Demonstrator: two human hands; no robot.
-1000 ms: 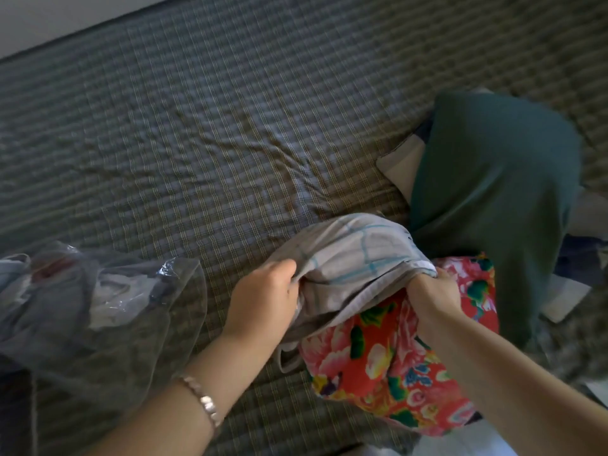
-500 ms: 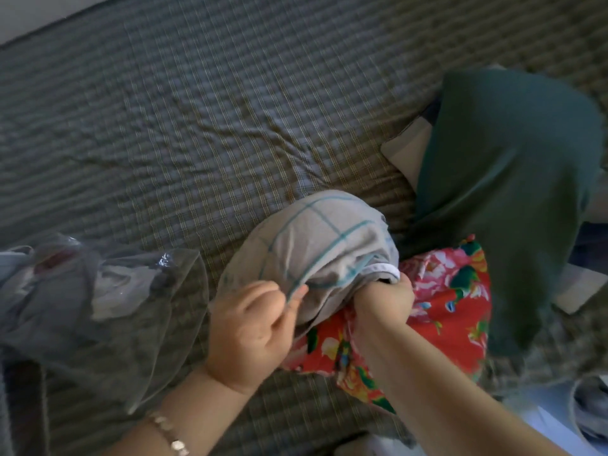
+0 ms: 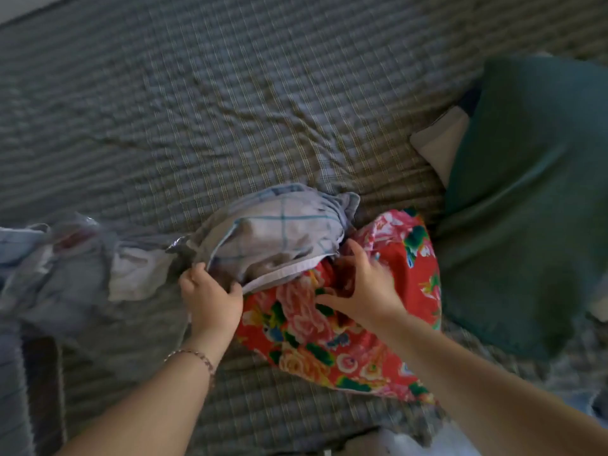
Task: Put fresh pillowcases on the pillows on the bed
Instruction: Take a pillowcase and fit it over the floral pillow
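The grey checked pillowcase [image 3: 283, 225] can be reckoned soft, light and floppy (best taken by the hemmed opening). That hem is pinched by the left hand [image 3: 210, 292]. It's bunched over the far end of the floral pillow [image 3: 345, 343] on the bed [image 3: 230, 110], just beyond the right hand [image 3: 365, 287], whose fingers are spread on the pillow.

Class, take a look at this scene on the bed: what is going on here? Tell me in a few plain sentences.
A person is pulling a grey checked pillowcase over a red floral pillow on the bed. The left hand grips the pillowcase's open edge. The right hand, fingers spread, is on the pillow by the opening. Only the pillow's far end is covered so far. A green cloth lies to the right and a clear plastic bag of fabric to the left.
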